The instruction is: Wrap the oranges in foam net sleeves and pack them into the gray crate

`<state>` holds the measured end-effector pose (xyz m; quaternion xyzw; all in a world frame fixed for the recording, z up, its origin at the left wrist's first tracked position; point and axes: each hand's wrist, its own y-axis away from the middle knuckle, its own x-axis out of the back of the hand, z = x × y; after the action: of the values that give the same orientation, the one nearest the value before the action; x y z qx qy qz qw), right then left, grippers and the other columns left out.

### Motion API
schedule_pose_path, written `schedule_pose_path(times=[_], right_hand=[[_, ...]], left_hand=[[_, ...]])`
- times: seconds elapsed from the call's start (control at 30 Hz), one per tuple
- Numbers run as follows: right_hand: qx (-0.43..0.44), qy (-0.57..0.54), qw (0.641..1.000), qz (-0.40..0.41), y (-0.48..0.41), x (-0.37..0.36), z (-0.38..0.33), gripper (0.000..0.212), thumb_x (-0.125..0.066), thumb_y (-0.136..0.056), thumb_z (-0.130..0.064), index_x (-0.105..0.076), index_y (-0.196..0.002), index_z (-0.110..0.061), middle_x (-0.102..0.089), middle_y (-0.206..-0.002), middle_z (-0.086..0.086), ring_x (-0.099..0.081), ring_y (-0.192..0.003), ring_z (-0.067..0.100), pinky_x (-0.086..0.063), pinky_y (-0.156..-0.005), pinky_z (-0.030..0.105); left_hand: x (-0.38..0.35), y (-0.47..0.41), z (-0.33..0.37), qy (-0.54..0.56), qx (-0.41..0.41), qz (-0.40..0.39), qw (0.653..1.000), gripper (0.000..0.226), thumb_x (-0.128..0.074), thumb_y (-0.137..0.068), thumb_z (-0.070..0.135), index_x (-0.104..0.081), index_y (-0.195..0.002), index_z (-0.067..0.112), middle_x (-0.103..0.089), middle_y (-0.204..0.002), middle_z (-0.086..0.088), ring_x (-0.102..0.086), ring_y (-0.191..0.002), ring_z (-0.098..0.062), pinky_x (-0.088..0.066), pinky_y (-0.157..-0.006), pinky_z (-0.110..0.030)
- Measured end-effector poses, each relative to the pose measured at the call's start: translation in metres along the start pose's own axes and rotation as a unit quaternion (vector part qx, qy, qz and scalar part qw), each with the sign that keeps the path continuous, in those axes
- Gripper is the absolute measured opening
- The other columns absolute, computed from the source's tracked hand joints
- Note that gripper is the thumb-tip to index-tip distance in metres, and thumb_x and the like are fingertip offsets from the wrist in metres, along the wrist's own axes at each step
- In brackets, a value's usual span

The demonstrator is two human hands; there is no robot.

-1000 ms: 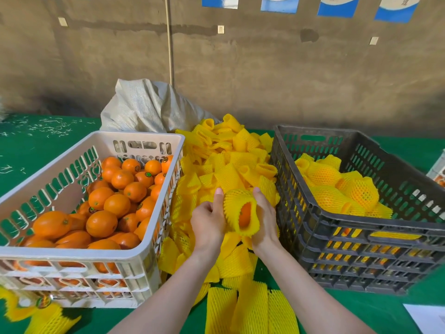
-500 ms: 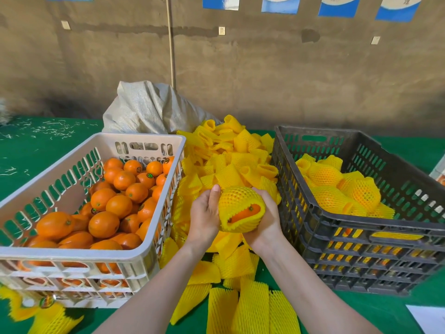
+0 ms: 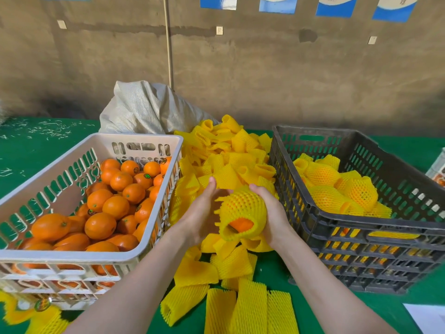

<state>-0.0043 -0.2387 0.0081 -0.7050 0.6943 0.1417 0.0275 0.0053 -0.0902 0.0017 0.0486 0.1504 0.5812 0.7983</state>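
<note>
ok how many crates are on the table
2: white crate at left, gray crate at right. A cut-off thing at the right edge might be a third.

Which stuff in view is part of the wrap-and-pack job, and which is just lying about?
Job: sleeved orange, between left hand and right hand; white crate of bare oranges; pile of loose sleeves; gray crate holding wrapped oranges.
Lying about: sack behind the pile; blue posters on the wall; white paper at lower right.
</note>
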Motion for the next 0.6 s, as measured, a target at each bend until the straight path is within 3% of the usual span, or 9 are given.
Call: schedule_pose_path(times=[0.03, 0.1, 0.17, 0.27, 0.33, 0.4, 0.47, 0.6], right_hand=[[0.027, 0.057, 0.998, 0.014, -0.002, 0.001, -0.003, 0.029, -0.054, -0.09, -0.036, -0.072, -0.075, -0.02, -0.071, -0.081, 0.002, -0.065, -0.084, 0.023, -0.05, -0.077, 0.036], [0.094, 0.159, 0.982, 0.039, -0.006, -0.001, -0.008, 0.036, -0.052, -0.092, -0.039, -0.065, -0.076, -0.01, -0.066, -0.086, 0.013, -0.06, -0.091, 0.033, -0.046, -0.083, 0.045], [0.146, 0.197, 0.966, 0.077, -0.008, -0.002, -0.008, 0.045, -0.05, -0.092, -0.045, -0.053, -0.064, -0.009, -0.056, -0.075, 0.014, -0.056, -0.082, 0.033, -0.042, -0.075, 0.045], [0.192, 0.182, 0.955, 0.133, -0.004, -0.005, -0.002, 0.047, -0.053, -0.09, -0.047, -0.041, -0.054, -0.018, -0.043, -0.061, -0.001, -0.045, -0.066, 0.017, -0.033, -0.063, 0.035], [0.215, 0.17, 0.952, 0.137, -0.004, -0.008, 0.003, 0.044, -0.058, -0.088, -0.042, -0.042, -0.056, -0.016, -0.042, -0.061, 0.0, -0.044, -0.065, 0.015, -0.033, -0.062, 0.033], [0.227, 0.159, 0.954, 0.115, -0.006, -0.007, 0.003, 0.042, -0.063, -0.087, -0.032, -0.042, -0.056, -0.013, -0.039, -0.059, 0.003, -0.042, -0.062, 0.015, -0.031, -0.06, 0.031], [0.238, 0.152, 0.955, 0.085, -0.008, -0.004, 0.0, 0.048, -0.065, -0.087, -0.021, -0.037, -0.048, -0.016, -0.034, -0.049, -0.006, -0.037, -0.052, 0.007, -0.029, -0.053, 0.025], [0.223, 0.111, 0.968, 0.041, -0.013, -0.001, -0.004, 0.055, -0.065, -0.085, -0.01, -0.033, -0.042, -0.021, -0.027, -0.043, -0.011, -0.029, -0.044, 0.003, -0.025, -0.047, 0.022]], left_hand=[[-0.004, 0.003, 0.005, 0.021, 0.04, -0.039, 0.998, 0.06, -0.036, -0.082, 0.071, -0.062, -0.11, 0.024, -0.07, -0.107, -0.004, -0.069, -0.094, -0.024, -0.058, -0.066, -0.036], [-0.014, 0.006, 0.01, 0.04, 0.052, -0.056, 0.996, 0.06, -0.052, -0.069, 0.069, -0.062, -0.11, 0.026, -0.074, -0.096, -0.007, -0.072, -0.083, -0.027, -0.058, -0.059, -0.038], [-0.021, 0.006, 0.011, 0.09, 0.028, -0.036, 0.995, 0.049, -0.061, -0.068, 0.056, -0.063, -0.103, 0.022, -0.074, -0.082, -0.007, -0.072, -0.07, -0.024, -0.057, -0.056, -0.034], [-0.024, 0.003, 0.009, 0.143, 0.006, -0.017, 0.99, 0.043, -0.066, -0.064, 0.041, -0.062, -0.097, 0.015, -0.07, -0.078, -0.01, -0.067, -0.07, -0.025, -0.054, -0.061, -0.033], [-0.025, 0.003, 0.006, 0.147, 0.003, -0.019, 0.989, 0.039, -0.067, -0.064, 0.04, -0.064, -0.094, 0.015, -0.07, -0.077, -0.01, -0.068, -0.069, -0.024, -0.053, -0.06, -0.031], [-0.025, 0.004, 0.004, 0.155, 0.007, -0.044, 0.987, 0.04, -0.066, -0.067, 0.044, -0.068, -0.094, 0.015, -0.072, -0.079, -0.01, -0.07, -0.067, -0.024, -0.054, -0.053, -0.029], [-0.023, 0.007, 0.002, 0.152, 0.011, -0.064, 0.986, 0.044, -0.065, -0.067, 0.045, -0.068, -0.098, 0.015, -0.072, -0.08, -0.012, -0.07, -0.065, -0.025, -0.054, -0.05, -0.03], [-0.019, 0.009, 0.0, 0.152, 0.02, -0.066, 0.986, 0.046, -0.067, -0.066, 0.042, -0.065, -0.101, 0.013, -0.072, -0.079, -0.014, -0.07, -0.066, -0.026, -0.056, -0.053, -0.033]])
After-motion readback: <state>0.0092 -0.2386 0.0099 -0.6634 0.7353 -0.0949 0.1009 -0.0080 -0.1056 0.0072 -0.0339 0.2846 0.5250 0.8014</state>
